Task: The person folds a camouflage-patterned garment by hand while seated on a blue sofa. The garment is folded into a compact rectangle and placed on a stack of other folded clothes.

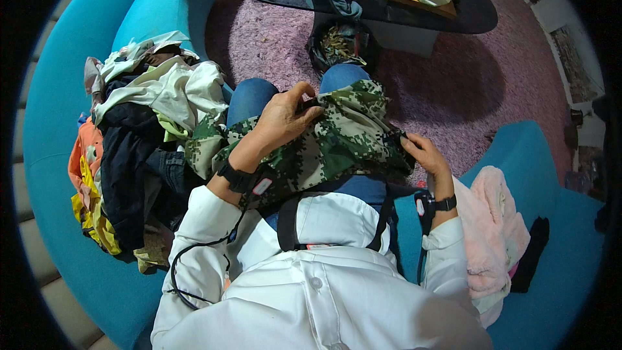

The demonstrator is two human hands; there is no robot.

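A green digital-camouflage garment (335,150) lies spread across my lap, over blue jeans (250,99). My left hand (286,112) pinches its upper edge between thumb and fingers, near the middle of the cloth. At the garment's right end, my right hand (425,151) grips a dark edge. Part of the camouflage cloth trails left against a heap of clothes (160,92), which holds white, dark navy, orange and yellow pieces. Which part of the garment each hand holds cannot be made out.
I sit on a curved turquoise sofa (58,155). Folded pink fleece (491,233) and a black sock (532,255) lie at my right. Ahead, a black-lined waste bin (340,43) stands on pink carpet (272,34) before a dark glass table (466,14) holding bags and cloths.
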